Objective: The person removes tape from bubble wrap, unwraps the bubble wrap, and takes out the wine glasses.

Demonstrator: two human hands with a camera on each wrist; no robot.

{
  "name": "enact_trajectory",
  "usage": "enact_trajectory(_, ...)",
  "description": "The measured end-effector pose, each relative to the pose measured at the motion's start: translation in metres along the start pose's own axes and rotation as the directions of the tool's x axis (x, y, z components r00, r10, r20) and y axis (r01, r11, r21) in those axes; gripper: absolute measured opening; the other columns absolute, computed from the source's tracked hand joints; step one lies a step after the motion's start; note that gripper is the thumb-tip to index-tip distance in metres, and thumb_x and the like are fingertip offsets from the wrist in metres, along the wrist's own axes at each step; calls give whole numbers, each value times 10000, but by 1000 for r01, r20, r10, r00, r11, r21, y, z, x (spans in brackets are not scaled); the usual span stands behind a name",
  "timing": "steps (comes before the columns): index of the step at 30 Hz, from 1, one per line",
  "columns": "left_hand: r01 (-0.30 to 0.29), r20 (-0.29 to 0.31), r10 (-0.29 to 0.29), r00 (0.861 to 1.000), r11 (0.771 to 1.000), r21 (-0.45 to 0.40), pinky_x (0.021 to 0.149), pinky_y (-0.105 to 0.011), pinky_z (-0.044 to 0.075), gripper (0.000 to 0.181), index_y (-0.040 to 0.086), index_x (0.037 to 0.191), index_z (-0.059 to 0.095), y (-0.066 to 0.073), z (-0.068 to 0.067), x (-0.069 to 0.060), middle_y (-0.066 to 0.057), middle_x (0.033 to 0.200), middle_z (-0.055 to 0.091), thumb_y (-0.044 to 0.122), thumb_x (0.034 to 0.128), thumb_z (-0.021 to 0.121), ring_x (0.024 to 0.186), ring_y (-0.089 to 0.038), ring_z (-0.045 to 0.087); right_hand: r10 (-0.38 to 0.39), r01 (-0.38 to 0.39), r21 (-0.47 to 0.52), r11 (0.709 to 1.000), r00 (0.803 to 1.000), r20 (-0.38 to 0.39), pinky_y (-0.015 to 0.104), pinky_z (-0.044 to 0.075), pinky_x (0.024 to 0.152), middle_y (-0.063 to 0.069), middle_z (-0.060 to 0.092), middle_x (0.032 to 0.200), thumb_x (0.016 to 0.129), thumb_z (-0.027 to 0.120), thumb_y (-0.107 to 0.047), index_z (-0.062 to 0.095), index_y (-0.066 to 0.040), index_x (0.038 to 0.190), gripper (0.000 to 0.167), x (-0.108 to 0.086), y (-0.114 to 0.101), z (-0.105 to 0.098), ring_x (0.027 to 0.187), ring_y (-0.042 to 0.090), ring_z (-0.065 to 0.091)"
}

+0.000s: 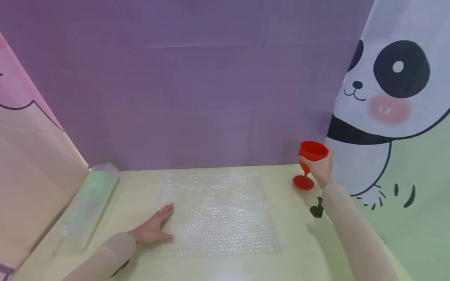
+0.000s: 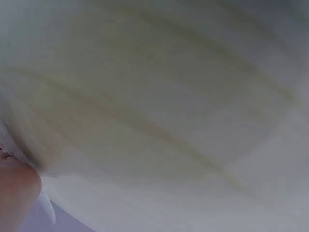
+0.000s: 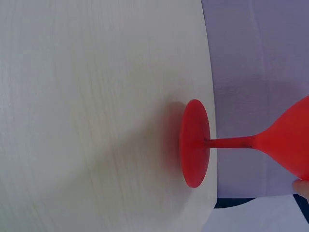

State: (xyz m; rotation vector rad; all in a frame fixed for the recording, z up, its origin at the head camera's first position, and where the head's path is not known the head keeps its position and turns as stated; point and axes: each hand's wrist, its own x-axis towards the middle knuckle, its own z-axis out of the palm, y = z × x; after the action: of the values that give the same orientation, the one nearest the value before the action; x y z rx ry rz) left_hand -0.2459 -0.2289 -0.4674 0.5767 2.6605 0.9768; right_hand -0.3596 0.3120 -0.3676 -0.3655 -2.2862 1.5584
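A red goblet (image 1: pixel 313 150) is gripped around its bowl by my right hand (image 1: pixel 321 167) at the table's back right. In the right wrist view the goblet's round foot (image 3: pixel 195 144) and stem show, with a fingertip (image 3: pixel 302 187) at the bowl. A sheet of clear bubble wrap (image 1: pixel 221 214) lies flat on the table's middle. My left hand (image 1: pixel 152 229) rests on its left edge, fingers straight and thumb spread. The left wrist view shows part of that hand (image 2: pixel 18 193) low at the left edge.
A bubble-wrapped green object (image 1: pixel 93 195) lies along the table's left side. A purple cloth (image 1: pixel 197 86) hangs behind the table (image 1: pixel 291 242). On the right hangs a cloth with a panda print (image 1: pixel 393 113). Small dark items are near both wrists.
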Motion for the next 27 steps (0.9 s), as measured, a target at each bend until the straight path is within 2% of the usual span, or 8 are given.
enact_trajectory(9,7,0,-7,1000,1000,-20,1093,-603,30,1005,-66,1415,203,1,0,0,-205,1519,67,331,678,760,1383,-419,32,38,-38,18,999,999,-2,479,415,1008,67,220,1482,775,701,-394,29,-214,1422,951,5,10,-2,1329,283,239)
enact_trajectory(19,17,-4,-18,1000,1000,-4,1092,-604,34,1007,-53,1420,203,2,-2,1,-194,1523,67,337,677,759,1385,-414,34,27,-27,20,999,1000,8,476,417,1007,65,207,1488,760,699,-431,19,-225,1418,969,9,11,-3,1333,286,232)
enact_trajectory(27,26,-1,-26,1000,1000,-8,1090,-606,37,1012,-38,1425,205,0,0,2,-187,1525,64,343,671,762,1385,-412,32,55,-55,14,998,998,-5,478,412,1012,59,195,1496,757,704,-429,3,-230,1420,985,10,16,-3,1344,282,219)
